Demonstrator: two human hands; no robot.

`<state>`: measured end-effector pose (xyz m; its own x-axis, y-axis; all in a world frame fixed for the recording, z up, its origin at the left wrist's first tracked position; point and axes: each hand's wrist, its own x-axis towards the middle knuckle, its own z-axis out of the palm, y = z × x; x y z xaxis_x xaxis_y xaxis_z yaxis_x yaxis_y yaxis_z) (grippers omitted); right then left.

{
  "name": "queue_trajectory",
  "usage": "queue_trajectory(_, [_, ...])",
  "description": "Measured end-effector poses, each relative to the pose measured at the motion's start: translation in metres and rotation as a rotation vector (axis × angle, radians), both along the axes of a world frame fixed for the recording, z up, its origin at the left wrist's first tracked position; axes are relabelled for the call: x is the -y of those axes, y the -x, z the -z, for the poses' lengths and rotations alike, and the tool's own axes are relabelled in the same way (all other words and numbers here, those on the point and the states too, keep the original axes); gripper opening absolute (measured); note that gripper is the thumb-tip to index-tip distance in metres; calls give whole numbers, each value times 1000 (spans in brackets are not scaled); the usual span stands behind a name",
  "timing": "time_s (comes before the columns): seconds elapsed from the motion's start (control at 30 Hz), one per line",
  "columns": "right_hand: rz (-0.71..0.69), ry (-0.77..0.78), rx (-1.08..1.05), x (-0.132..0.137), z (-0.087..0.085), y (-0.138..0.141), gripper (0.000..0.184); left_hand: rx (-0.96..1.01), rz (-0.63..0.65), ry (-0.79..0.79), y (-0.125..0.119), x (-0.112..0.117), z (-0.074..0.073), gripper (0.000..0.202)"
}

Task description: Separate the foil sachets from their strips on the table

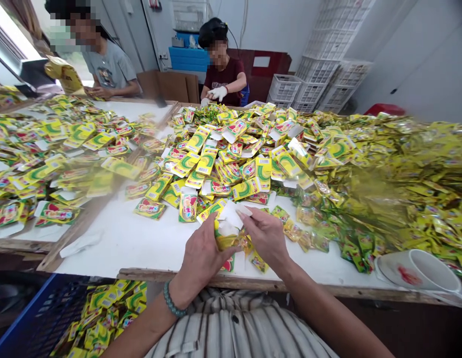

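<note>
The fingers of the right hand are closed in a pinch on the white top edge of one yellow packet. The left hand, with a bead bracelet on its wrist, is wrapped around the body of the same packet. The packet is held above the near edge of the white table, just in front of the person's striped shirt.

To my eye this work goes well if the left hand grips firm and low while the right hand handles only the white edge, so that the small sachets just under the hands are not pulled along.

Low at the left stands one blue crate with packets in it. At the right one white cup lies on its side. Behind the hands spreads the heap of packets, far too many for counting. At the far side sit two other people, one in a grey shirt and one in a dark red shirt with white gloves. Behind them are stacked white crates; their number I cannot tell.
</note>
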<state>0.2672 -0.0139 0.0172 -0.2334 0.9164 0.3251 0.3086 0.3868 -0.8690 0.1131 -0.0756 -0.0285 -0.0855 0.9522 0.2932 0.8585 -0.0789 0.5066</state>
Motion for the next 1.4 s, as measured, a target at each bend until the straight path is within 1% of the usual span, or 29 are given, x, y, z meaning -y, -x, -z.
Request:
queue_trajectory(0.07, [-1, 91, -57, 0, 0, 4, 25, 35, -9, -79, -1, -2, 4, 83])
queue_trajectory(0.13, [-20, 126, -72, 0, 1, 3, 26, 32, 22, -121, 0, -3, 7, 73])
queue_trajectory(0.17, [-39, 110, -57, 1, 1, 1, 25, 19, 44, -129, 2, -3, 7, 69])
queue_trajectory(0.23, [-115, 28, -3, 4, 1, -5, 23, -7, 71, -129, 6, -2, 7, 65])
queue_trajectory(0.3, [-231, -61, 51, 7, 0, -10, 29, -17, 69, -134, 9, -2, 6, 64])
queue_trajectory(0.37, [-309, -94, 71, 9, -1, -13, 33, -27, 69, -139, 10, -2, 3, 63])
queue_trajectory(0.4, [-308, -101, 72, 10, -1, -13, 31, -37, 75, -132, 10, -2, 2, 62])
queue_trajectory(0.5, [-222, -138, 93, 12, 1, -8, 18, -70, 82, -96, 9, -1, -2, 58])
queue_trajectory(0.57, [-177, -145, 144, 12, 2, -5, 16, -76, 76, -87, 8, -1, -4, 55])
queue_trajectory(0.6, [-164, -122, 168, 12, 3, -4, 18, -78, 76, -87, 8, -1, -4, 54])
queue_trajectory(0.67, [-150, -11, 158, 11, 3, -4, 24, -86, 87, -85, 8, -1, -6, 54])
queue_trajectory(0.73, [-179, 178, 57, 7, 3, -6, 32, -92, 108, -80, 7, 0, -9, 56])
queue_trajectory(0.83, [-281, 501, -163, -4, 4, -10, 44, -91, 158, -61, 6, -1, -14, 60])
queue_trajectory(0.9, [-339, 657, -260, -11, 6, -12, 49, -86, 185, -52, 6, -1, -17, 62])
queue_trajectory(0.93, [-358, 703, -287, -13, 6, -13, 50, -82, 193, -49, 6, -1, -18, 64])
queue_trajectory(1.0, [-385, 749, -304, -15, 6, -15, 50, -68, 202, -44, 7, 0, -19, 66])
queue_trajectory(1.3, [-416, 742, -270, -16, 5, -21, 56, -11, 232, -15, 9, -1, -23, 68])
queue_trajectory(1.4, [-409, 684, -200, -15, 5, -20, 53, -6, 232, 2, 9, -2, -23, 69])
